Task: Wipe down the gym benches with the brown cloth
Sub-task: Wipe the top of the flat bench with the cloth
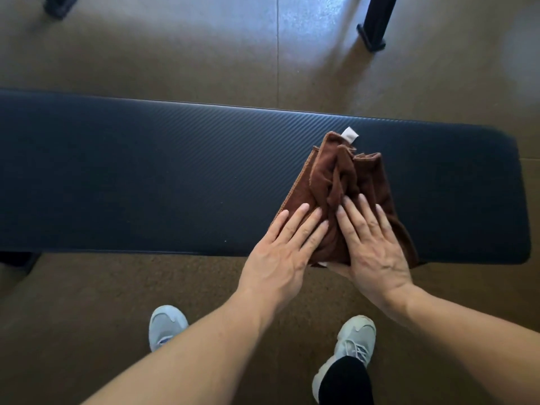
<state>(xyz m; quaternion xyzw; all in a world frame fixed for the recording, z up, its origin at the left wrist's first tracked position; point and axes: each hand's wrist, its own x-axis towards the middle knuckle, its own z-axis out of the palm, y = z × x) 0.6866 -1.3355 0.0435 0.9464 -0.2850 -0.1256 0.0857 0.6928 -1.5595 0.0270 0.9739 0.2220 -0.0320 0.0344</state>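
A dark padded gym bench [146,182] with a ribbed cover runs across the view from left to right. On its right half lies the brown cloth [342,173], bunched and folded, with a small white tag at its far edge. My left hand [280,252] lies flat on the cloth's near left part, fingers spread. My right hand [371,244] presses flat on the near right part, its thumb tucked under the cloth at the bench's front edge. Both palms point away from me.
The brown floor [175,54] surrounds the bench. Black metal frame feet stand at the far right [374,33] and far left [58,7]. My two light sneakers [166,325] stand on the floor just before the bench's front edge.
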